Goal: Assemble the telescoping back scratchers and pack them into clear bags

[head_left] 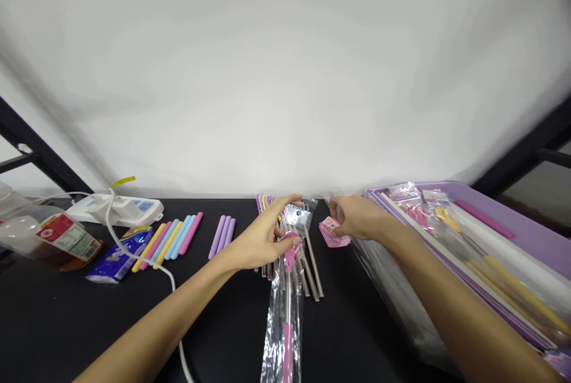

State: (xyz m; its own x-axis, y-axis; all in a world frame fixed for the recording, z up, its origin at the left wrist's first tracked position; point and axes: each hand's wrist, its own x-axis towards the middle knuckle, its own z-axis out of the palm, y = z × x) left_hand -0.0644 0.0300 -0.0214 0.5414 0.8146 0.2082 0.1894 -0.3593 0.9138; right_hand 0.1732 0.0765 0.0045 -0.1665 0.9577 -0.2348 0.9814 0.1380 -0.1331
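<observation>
A clear bag [272, 341] is laid lengthwise on the black worktop [223, 335], and a stick with a pink handle [288, 344] is enclosed in it. The bag's far end is gripped by the left hand [263, 240], the thumb being pressed over the stick's pink head and the index finger stretched out beyond. Thin metal sticks [314, 264] are gathered under and just beside this hand. The small pink cards [334, 240] are touched by the bent fingertips of the right hand [357, 216]; whether one is pinched cannot be told.

At the right, wrapped sticks are held in a purple bin [482, 201], and more clear plastic [397, 288] is spread beside it. To the left, three purple tubes [222, 236] are set apart from a row of yellow, pink and blue tubes [184, 237]. Beyond these, a blue packet [116, 261], a power strip [154, 210] and a bottle [69, 237] are seen.
</observation>
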